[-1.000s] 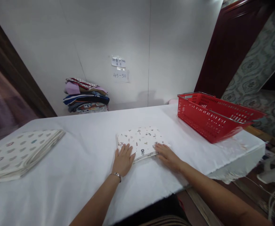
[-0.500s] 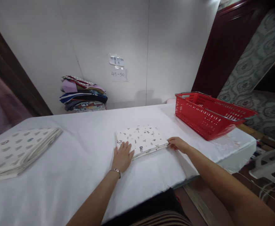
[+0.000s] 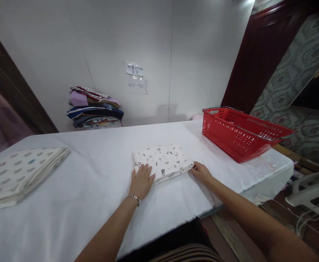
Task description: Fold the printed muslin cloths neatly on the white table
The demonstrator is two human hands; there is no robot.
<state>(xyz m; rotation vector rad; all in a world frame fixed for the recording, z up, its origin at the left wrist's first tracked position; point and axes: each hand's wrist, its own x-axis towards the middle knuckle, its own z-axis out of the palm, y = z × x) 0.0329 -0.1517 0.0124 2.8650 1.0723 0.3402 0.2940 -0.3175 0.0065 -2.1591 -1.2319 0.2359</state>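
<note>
From here I see a white cloth (image 3: pixel 166 160), dotted with small dark motifs, lying folded in layers on the desk (image 3: pixel 99 178).

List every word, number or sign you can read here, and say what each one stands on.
"45-50": handwritten on the lower paper on the wall.
Upper paper, just above it: two handwritten lines, too small and blurred to read surely.
Middle folded cloth: small printed motifs, no readable words.
Red basket: no lettering that I can make out.
</note>
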